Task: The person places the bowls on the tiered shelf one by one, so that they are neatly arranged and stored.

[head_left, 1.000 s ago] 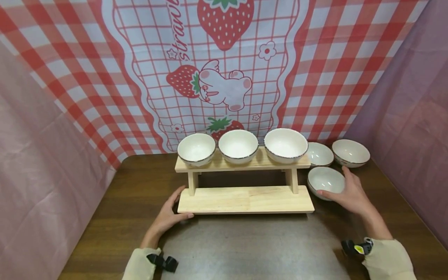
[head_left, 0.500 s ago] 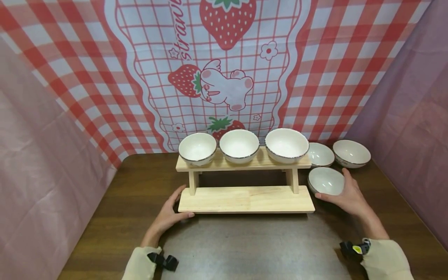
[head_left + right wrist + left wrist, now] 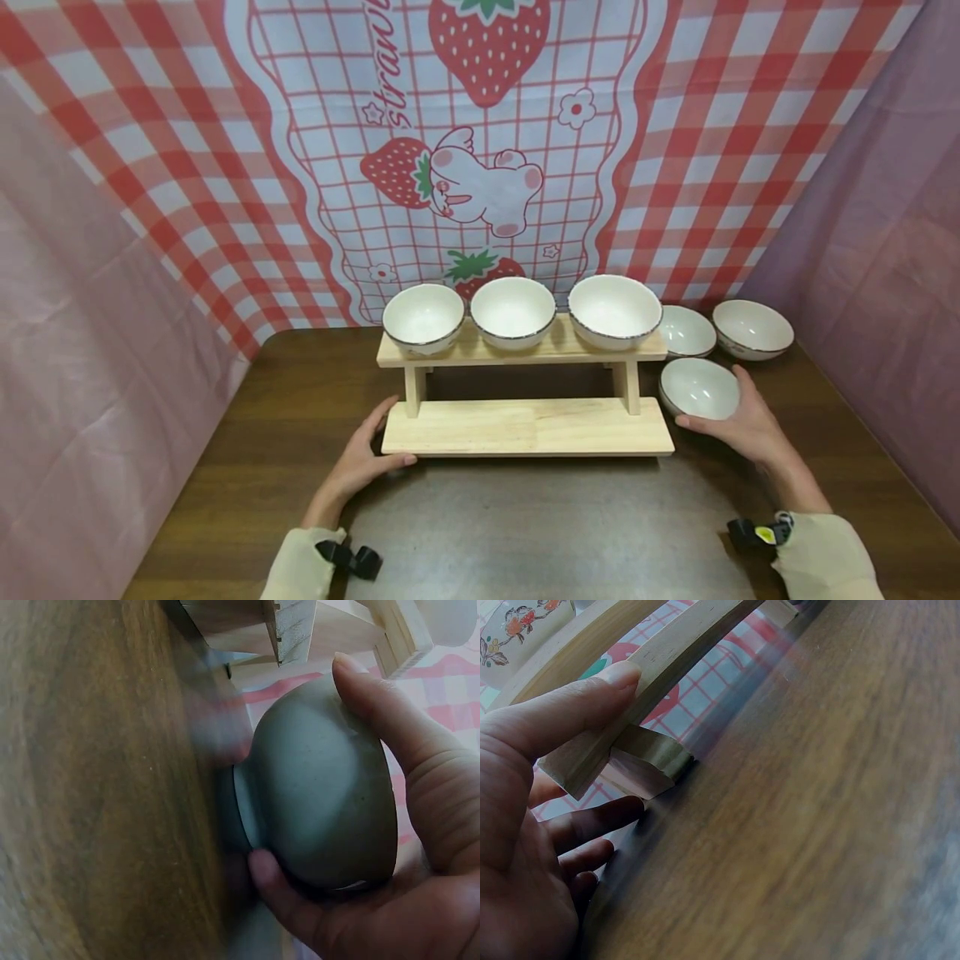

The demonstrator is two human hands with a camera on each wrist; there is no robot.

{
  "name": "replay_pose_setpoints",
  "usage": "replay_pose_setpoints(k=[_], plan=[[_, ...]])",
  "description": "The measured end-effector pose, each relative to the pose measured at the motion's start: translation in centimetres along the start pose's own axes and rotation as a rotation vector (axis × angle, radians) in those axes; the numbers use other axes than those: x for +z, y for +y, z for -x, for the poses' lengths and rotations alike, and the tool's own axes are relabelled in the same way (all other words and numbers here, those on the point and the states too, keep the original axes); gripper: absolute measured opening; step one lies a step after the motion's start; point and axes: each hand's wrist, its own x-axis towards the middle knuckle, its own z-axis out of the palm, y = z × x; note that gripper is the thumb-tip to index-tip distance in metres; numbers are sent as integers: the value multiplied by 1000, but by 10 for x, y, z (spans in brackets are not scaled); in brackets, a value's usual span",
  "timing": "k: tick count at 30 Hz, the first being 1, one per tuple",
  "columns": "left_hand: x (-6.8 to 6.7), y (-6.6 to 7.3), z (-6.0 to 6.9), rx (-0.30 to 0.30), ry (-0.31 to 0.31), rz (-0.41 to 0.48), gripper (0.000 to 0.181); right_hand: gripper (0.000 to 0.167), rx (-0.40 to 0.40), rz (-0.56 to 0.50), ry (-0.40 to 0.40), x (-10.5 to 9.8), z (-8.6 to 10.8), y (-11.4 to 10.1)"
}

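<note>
At the left end of a two-tier wooden stand (image 3: 528, 427), my left hand (image 3: 358, 462) grips the lower shelf, thumb on its front edge and fingers around the end. The left wrist view shows that thumb (image 3: 585, 705) against the board (image 3: 682, 664). My right hand (image 3: 757, 425) holds a small white bowl (image 3: 699, 390) by its side, just right of the stand. In the right wrist view, thumb and fingers curl round the bowl (image 3: 322, 787), whose foot is at the tabletop. The upper tier bears three white bowls with dark rims: left (image 3: 423, 317), middle (image 3: 513, 311) and right (image 3: 615, 308).
Behind the held bowl stand two more white bowls, one (image 3: 686, 332) partly hidden by the stand and another (image 3: 752, 327) near the table's right back corner. A strawberry-print checked cloth (image 3: 487, 200) hangs behind the brown wooden table (image 3: 540, 525). Pink cloths hang at both sides.
The right thumb has slid slightly left and down along the near side of the bowl. The left hand, the stand and the bowls keep their places.
</note>
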Motion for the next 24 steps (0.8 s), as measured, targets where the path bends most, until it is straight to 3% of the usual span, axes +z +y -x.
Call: replay_pose_setpoints(k=[24], plan=[[1, -1, -1, -2, -3, 4, 100, 124, 94, 77, 49, 0, 1, 2]])
